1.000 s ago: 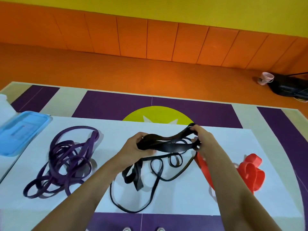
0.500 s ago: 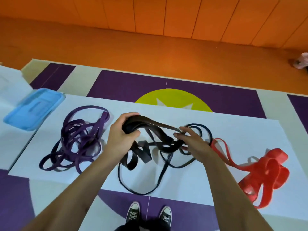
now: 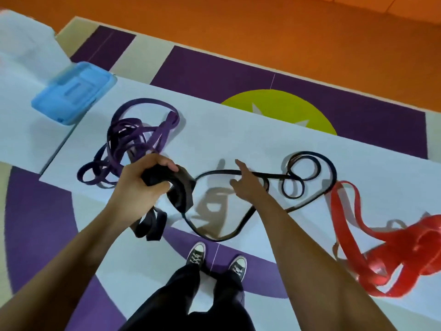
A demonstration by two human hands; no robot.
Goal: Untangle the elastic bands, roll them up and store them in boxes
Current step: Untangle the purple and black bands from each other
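Observation:
My left hand (image 3: 140, 185) is closed around a wide black elastic band (image 3: 181, 192), whose loops hang down past the table's front edge. A thin black band (image 3: 310, 173) lies in loops on the white table (image 3: 238, 137), running right from my left hand. My right hand (image 3: 245, 185) hovers over that thin band with fingers spread, holding nothing. A tangle of purple bands (image 3: 133, 144) lies to the left. Red bands (image 3: 391, 247) lie bunched at the right.
A blue box lid (image 3: 71, 91) sits on a second white table at the far left. Below the table edge are my black trousers and sneakers (image 3: 214, 259) on a purple and white floor. An orange floor stretches beyond.
My right hand let go of the black bands and opened. My left hand pulled the wide black band left and toward me, leaving the thin band spread on the table. The view tilted down.

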